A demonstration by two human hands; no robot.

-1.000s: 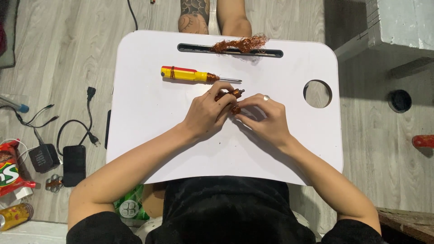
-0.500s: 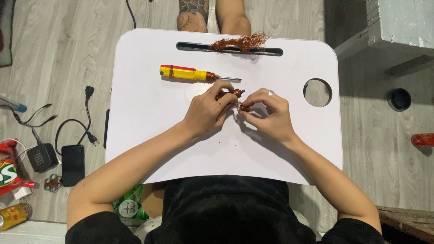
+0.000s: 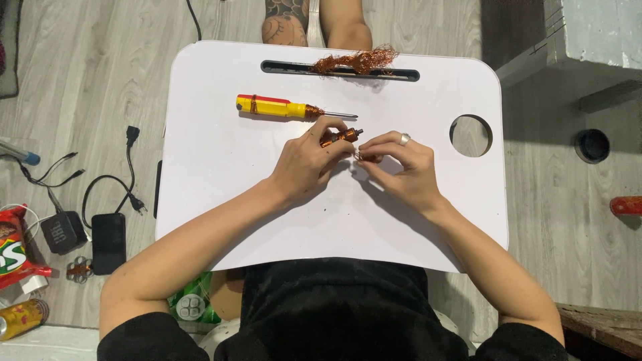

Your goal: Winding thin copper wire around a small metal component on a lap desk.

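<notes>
White lap bench (image 3: 221, 200) over wood floor; left hand (image 3: 304, 164) pinches copper-wound rotor (image 3: 340, 138) steady mid-frame, right hand (image 3: 401, 167) fingertips nip its wire.

Your counter (image 3: 214, 174) is smooth, matt white plastic. Near its far edge lies a screwdriver (image 3: 277, 107) with a glossy yellow plastic handle and bare metal shaft, and a tangle of shiny copper wire (image 3: 354, 61). The floor (image 3: 87, 73) looks like matt grey wood.

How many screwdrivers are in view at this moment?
1. A yellow-handled screwdriver lies on the white lap tray, just beyond the left hand and right hand, which hold a small copper-wound part. None other shows; hands could hide something small.
</notes>
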